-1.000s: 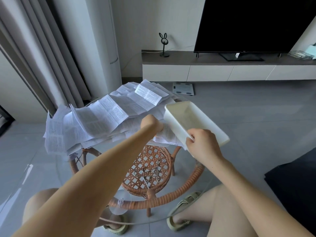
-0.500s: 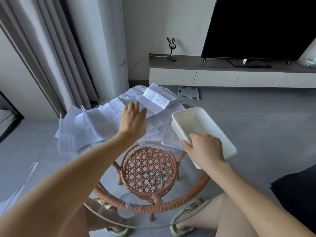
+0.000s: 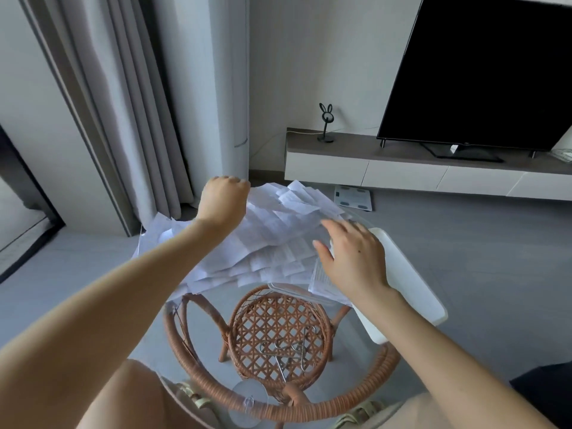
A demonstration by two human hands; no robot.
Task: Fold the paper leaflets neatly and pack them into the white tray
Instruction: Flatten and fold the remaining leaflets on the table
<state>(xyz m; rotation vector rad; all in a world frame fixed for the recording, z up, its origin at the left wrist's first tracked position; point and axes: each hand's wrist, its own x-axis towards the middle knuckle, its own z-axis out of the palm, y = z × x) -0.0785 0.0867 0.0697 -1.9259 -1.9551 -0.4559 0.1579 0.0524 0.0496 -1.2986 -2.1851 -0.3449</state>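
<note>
- The paper leaflets [image 3: 278, 239] lie unfolded in a loose, overlapping pile across the far half of the glass-topped rattan bench [image 3: 309, 411].
- The left hand [image 3: 224, 201] is curled at the pile's far left edge. I cannot tell whether it grips a sheet.
- The right hand [image 3: 353, 258] is spread, fingers relaxed, over the pile's right edge.
- The white tray [image 3: 414, 292] sits on the bench's right side, just beside the right hand.

Glass-top rattan table [image 3: 325, 411]: leaflet pile [image 3: 278, 243] on far side, white tray [image 3: 411, 292] just beside, right.
</note>
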